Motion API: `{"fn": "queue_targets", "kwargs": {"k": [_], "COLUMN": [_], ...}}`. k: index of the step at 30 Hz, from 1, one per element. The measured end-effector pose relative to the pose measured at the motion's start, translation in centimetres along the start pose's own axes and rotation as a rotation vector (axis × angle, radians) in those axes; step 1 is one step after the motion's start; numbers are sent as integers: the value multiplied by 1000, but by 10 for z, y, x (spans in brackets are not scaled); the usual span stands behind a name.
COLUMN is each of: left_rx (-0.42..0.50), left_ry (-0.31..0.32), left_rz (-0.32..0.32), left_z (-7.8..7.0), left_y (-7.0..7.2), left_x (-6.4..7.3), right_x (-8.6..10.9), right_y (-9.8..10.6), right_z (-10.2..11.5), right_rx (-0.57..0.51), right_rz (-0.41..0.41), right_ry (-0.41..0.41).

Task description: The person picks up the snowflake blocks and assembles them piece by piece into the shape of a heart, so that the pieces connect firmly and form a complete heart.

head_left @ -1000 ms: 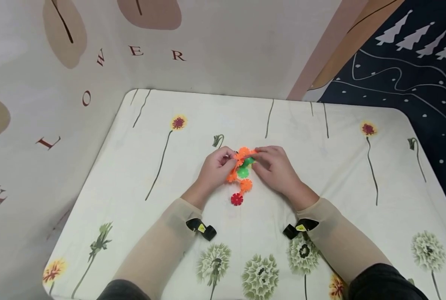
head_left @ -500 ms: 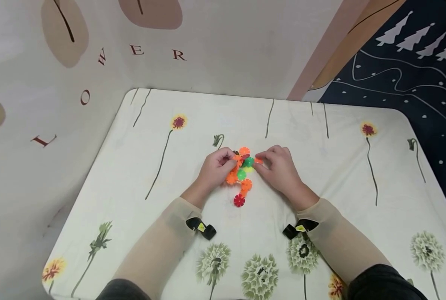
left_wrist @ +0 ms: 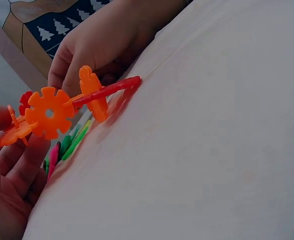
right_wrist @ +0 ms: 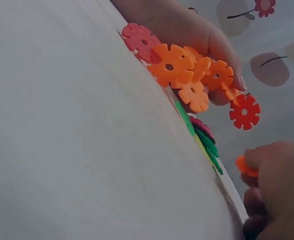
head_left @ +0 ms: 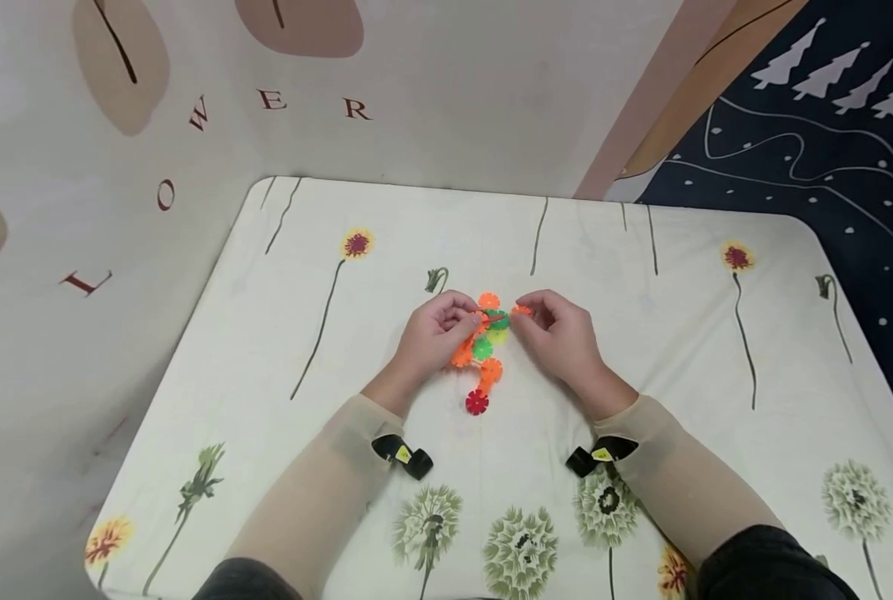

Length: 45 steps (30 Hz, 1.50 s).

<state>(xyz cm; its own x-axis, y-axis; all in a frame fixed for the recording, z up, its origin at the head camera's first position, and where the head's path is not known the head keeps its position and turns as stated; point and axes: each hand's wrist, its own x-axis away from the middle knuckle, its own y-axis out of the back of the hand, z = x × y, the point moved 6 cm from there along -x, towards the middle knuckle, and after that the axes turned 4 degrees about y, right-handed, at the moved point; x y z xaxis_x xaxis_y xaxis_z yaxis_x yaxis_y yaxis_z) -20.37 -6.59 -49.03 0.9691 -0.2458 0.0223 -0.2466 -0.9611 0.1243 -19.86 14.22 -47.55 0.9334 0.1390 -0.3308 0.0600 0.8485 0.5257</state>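
Observation:
My left hand (head_left: 440, 330) pinches a chain of interlocking notched plastic discs, mostly orange, with fingertips at its upper part. In the left wrist view an orange disc (left_wrist: 50, 113) faces the camera. A red disc (head_left: 477, 402) forms the chain's near end, and another red disc (right_wrist: 244, 111) stands out past the left fingertips in the right wrist view. My right hand (head_left: 564, 340) pinches a single orange disc (right_wrist: 247, 165), apart from the chain. Between the hands lie loose discs, among them a green one (head_left: 483, 347) and a yellow one (head_left: 497, 336), partly hidden by the chain.
A white cloth with printed flowers covers the table (head_left: 641, 317). Printed wall hangings (head_left: 476, 108) stand behind and to the left, a dark one (head_left: 814, 167) at the right. Each wrist carries a small black camera (head_left: 419, 465).
The right hand has drawn slightly right, away from the chain, its orange disc now apart from the pieces. The left hand's fingers have shifted and a red disc now shows edge-on beside them.

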Motion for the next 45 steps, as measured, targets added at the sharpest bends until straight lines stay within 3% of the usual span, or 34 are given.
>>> {"fn": "queue_targets", "kwargs": {"k": [3, 8, 18, 26, 34, 45], "left_rx": [-4, -15, -6, -5, -11, -37], "left_ry": [4, -8, -47, -67, -60, -51], "left_rz": [4, 4, 1, 0, -2, -5], "left_z": [0, 0, 1, 1, 2, 1], "left_y": [-1, -1, 0, 0, 0, 0], "left_x": [0, -1, -1, -1, 0, 1], "right_x": [0, 1, 2, 2, 4, 6], "right_y": [0, -2, -3, -3, -7, -7], "right_z": [0, 1, -6, -8, -9, -3], "right_rx": [-77, -152, -340, -419, -442, -441], "right_rz": [-30, -3, -17, -18, 37, 41], "right_ry": [1, -3, -163, -216, -227, -190]}}
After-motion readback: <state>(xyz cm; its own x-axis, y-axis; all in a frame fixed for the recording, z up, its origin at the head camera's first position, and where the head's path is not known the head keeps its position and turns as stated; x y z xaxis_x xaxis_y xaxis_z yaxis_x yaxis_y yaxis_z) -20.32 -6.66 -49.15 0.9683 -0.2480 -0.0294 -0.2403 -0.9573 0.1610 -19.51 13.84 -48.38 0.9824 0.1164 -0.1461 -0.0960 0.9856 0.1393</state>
